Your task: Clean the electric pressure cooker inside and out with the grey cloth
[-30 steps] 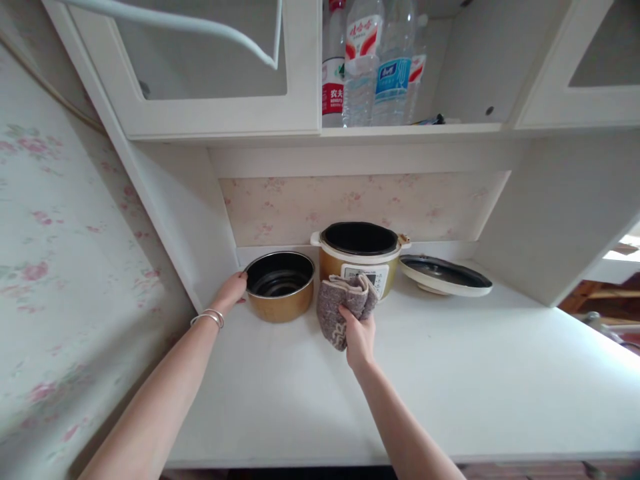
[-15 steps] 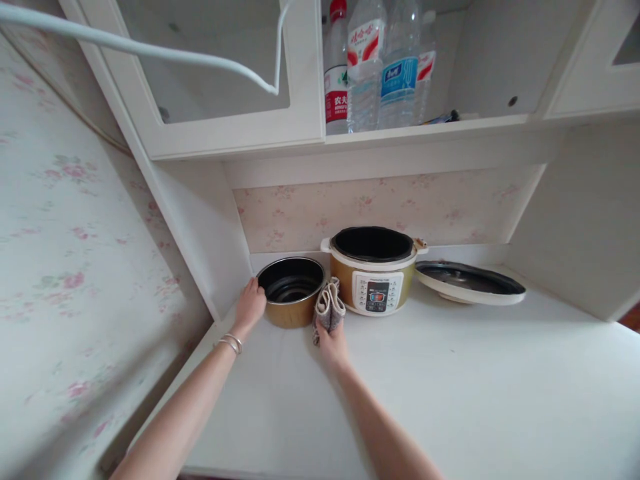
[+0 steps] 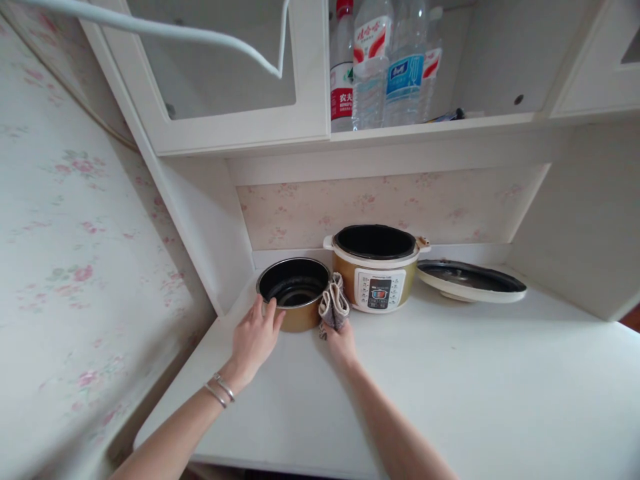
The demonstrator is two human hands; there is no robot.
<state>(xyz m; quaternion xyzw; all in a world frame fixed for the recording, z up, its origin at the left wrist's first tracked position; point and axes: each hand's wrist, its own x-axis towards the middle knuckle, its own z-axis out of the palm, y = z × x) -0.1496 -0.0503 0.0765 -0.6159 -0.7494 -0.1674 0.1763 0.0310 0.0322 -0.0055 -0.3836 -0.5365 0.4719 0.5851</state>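
Left hand [image 3: 254, 337] had shifted from the left of the gold pot's [image 3: 297, 321] rim round to its front since the earlier frame; right hand [image 3: 343, 345] had stayed on the far side. Your left fingers met the rim; whether they gripped or merely rested, could not tell. Your right hand clasped a folded cloth [image 3: 334, 307] at the pot's outer wall, between pot and cooker [image 3: 380, 288]. Pot stood upright on the bench [image 3: 460, 393]. Done: cooker uncovered, lid [image 3: 465, 290] lying dark side up to its right. Judged partway: cloth in use, lid not yet back, remainder unclear
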